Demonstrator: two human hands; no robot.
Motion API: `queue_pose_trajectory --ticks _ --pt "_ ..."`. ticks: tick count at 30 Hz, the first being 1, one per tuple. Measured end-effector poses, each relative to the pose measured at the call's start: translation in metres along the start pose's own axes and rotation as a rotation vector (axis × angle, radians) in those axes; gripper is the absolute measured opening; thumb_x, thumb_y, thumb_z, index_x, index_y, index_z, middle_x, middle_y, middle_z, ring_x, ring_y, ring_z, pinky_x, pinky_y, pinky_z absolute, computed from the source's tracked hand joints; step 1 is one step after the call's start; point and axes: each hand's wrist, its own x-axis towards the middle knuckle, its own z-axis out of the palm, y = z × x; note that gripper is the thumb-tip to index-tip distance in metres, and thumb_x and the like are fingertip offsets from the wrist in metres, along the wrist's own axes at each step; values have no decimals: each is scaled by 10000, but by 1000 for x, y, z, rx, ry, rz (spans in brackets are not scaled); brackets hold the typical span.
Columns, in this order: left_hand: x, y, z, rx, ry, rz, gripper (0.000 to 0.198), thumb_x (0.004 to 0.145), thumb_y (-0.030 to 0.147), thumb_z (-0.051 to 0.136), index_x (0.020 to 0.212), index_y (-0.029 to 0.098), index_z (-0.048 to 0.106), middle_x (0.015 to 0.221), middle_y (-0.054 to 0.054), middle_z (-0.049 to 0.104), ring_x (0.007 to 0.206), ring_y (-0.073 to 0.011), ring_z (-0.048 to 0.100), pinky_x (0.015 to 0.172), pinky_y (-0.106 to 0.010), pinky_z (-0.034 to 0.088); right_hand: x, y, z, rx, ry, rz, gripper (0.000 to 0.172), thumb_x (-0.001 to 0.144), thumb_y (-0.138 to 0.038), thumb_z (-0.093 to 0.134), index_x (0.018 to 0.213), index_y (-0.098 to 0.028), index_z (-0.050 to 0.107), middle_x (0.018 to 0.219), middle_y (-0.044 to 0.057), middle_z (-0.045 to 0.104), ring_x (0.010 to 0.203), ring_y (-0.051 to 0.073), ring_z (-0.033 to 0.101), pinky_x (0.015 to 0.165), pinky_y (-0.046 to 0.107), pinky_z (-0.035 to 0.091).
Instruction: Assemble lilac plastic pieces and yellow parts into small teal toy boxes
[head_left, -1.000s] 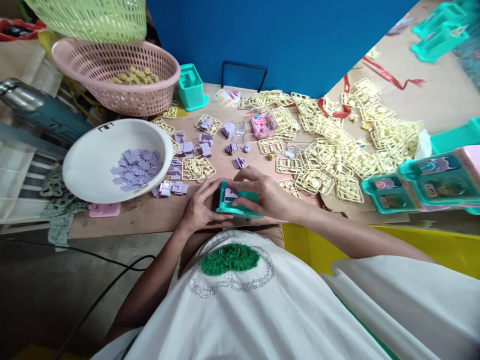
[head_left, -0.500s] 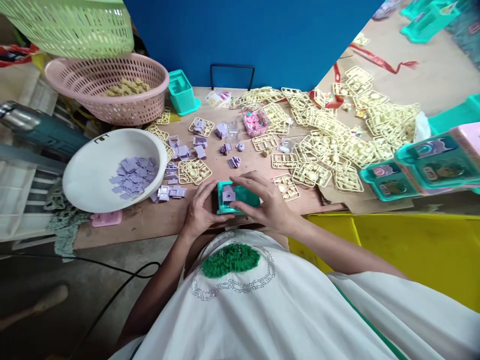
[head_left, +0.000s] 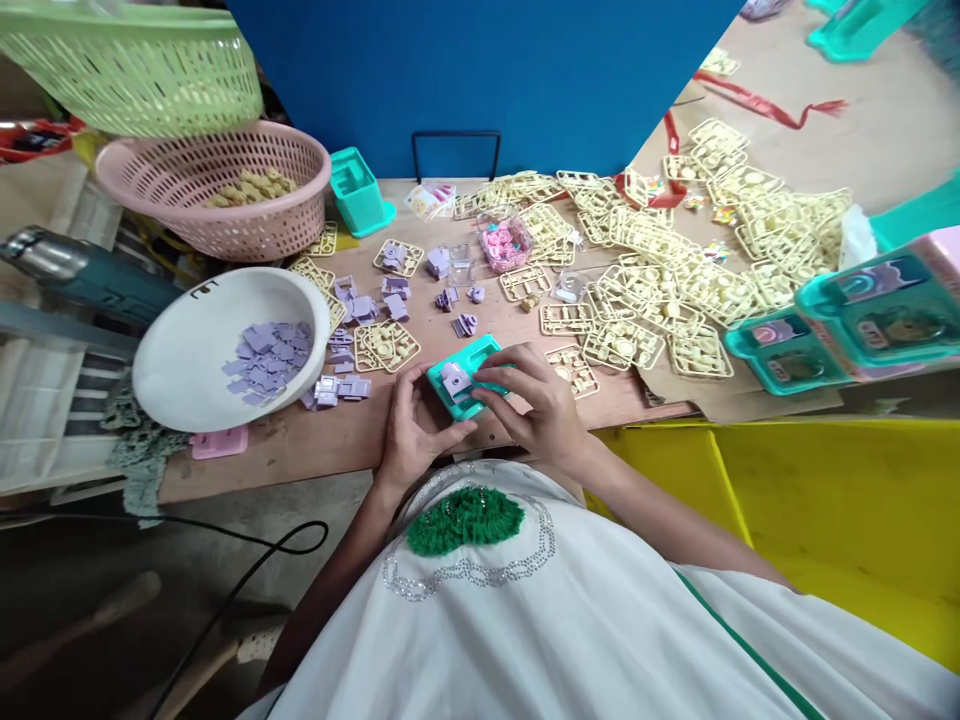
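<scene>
Near the table's front edge, my left hand (head_left: 412, 415) grips a teal plastic box (head_left: 480, 350) by its left end, thumb along the near side. A small lavender plastic part (head_left: 455, 382) with a dark round hole sits tilted in the left end of the box. My right hand (head_left: 536, 400) bends over the right side, thumb and fingertips brought together just right of the lavender part. Whatever lies between those fingertips is too small or hidden to make out. Loose lavender pieces (head_left: 465, 325) lie just beyond the box.
Cream sprue frames (head_left: 630, 310) pile up on the right. A white bowl (head_left: 169, 340) of lavender pieces stands left, below a pink basket (head_left: 217, 220). A clear tub (head_left: 506, 245) holds pink parts. Teal boxes (head_left: 780, 350) stand at right; a blue panel (head_left: 487, 70) rises behind.
The teal box has turned, its right end swinging away from me. My right hand has shifted from around its right end to a pinch beside the lavender part, which is now more tilted.
</scene>
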Motion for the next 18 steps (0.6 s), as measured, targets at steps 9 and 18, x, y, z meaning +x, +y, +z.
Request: queue_pose_trajectory --ticks 9,18 --pt "13 5 -11 -36 -60 33 875 730 540 964 1472 235 614 1502 -138 615 1441 -333 614 1245 -472 524 45 28 -12 107 -425 -113 297 1028 -331 684 1247 -151 771 1101 151 741 1008 278 694 881 417 601" --pt "15 -11 -15 49 -59 57 940 691 617 961 1487 238 636 1507 -154 611 1443 -377 599 1255 -563 500 28 28 -4 246 -185 -189 286 1013 -355 736 1240 -182 757 1109 139 747 1025 267 712 891 430 607"
